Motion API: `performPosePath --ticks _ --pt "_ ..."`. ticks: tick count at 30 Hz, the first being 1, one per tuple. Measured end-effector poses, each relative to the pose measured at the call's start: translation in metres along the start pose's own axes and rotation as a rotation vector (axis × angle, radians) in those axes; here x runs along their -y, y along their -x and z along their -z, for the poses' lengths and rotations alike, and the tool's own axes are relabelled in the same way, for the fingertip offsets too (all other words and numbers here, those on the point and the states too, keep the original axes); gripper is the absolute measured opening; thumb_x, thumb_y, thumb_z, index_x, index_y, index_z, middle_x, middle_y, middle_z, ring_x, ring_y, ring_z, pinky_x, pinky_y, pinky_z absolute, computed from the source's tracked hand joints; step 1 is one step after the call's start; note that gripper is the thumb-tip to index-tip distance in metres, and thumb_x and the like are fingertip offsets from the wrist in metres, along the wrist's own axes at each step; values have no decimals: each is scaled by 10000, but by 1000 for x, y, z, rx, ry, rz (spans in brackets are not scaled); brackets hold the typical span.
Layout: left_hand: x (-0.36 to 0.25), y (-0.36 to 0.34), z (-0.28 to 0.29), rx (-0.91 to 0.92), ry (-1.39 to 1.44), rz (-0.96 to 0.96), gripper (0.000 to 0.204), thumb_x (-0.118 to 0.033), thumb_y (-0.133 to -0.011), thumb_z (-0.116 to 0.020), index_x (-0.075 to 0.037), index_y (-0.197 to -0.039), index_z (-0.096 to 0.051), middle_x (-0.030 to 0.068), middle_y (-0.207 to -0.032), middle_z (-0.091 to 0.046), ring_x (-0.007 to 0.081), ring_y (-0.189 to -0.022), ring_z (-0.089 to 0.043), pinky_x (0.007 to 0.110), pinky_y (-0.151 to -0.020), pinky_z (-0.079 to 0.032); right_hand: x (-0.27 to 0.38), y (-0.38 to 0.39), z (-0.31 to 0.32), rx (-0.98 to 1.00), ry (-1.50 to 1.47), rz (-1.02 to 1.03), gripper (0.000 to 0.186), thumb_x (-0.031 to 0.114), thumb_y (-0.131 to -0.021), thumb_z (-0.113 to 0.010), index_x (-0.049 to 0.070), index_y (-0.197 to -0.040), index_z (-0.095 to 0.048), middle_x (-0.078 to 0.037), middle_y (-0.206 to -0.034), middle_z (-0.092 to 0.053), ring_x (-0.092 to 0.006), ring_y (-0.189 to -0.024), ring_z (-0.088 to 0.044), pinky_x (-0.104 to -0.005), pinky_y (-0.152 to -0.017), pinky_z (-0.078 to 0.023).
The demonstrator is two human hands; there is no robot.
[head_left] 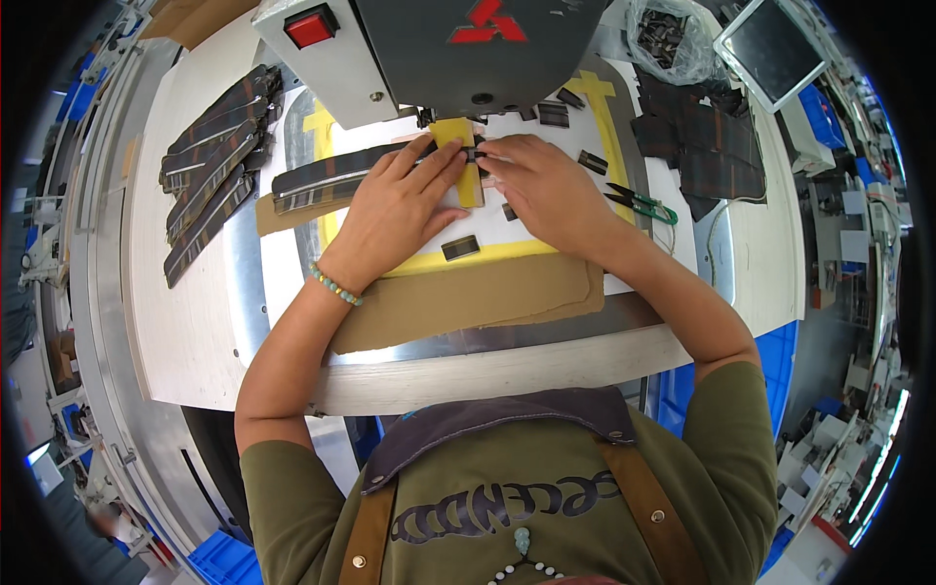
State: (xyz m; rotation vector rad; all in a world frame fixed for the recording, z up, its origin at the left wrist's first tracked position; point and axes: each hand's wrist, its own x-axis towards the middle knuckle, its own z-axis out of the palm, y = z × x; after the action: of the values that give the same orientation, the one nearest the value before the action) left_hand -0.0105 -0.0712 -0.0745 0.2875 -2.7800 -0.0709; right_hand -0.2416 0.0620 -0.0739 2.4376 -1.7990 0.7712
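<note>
Olive shirt [546, 450], bottom of frame | left hand [398, 203]: loosely spread, fingertips on yellow strip [472, 187], upper centre | right hand [548, 187]: half curled, fingertips at small dark piece [471, 154], grip cannot be told | plaid fabric strip [320, 181]: partly beneath left hand, extending leftward

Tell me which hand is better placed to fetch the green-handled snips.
Probably the right hand: the green-handled snips lie just to its right, near its wrist. The left hand is farther off, its fingers on the yellow strip, with the right hand in between.
</note>
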Motion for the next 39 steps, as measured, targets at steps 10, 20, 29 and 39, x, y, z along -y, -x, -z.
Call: performPosePath --ticks 10,20,29,39 --pt "-2 -2 -1 29 25 26 699 -420 -948 -782 -64 -1529 -626 100 -1601 -572 355 -1491 -502 488 -1188 -468 -6 10 -13 -6 90 69 517 71 -902 -739 -66 -1395 -662 -177 -1472 -652 -330 -1391 -603 -462 -1164 -495" --pt "-8 -2 4 33 90 76 747 -413 -920 -805 -110 -1573 -607 107 -1672 -495 396 -1550 -433 520 -1218 -436 -3 11 -10 25 101 54 527 67 -891 -742 -70 -1395 -666 -181 -1483 -650 -332 -1435 -581 -470 -1191 -479" --pt "-4 -2 2 38 32 36 742 -439 -957 -765 -85 -1585 -587 79 -1681 -535 350 -1538 -480 493 -1233 -427 -3 10 -11 7 91 49 526 68 -883 -746 -67 -1386 -674 -179 -1463 -663 -329 -1425 -590 -466 -1184 -485" --pt "-7 -5 1 86 -11 17 740 -421 -968 -756 -27 -1567 -574 105 -1679 -526 387 -1505 -505 486 -1205 -464 -10 11 -6 -68 -76 -40 373 78 -946 -722 -52 -1295 -707 -145 -1435 -680 -332 -1323 -642 -462 -1134 -513"
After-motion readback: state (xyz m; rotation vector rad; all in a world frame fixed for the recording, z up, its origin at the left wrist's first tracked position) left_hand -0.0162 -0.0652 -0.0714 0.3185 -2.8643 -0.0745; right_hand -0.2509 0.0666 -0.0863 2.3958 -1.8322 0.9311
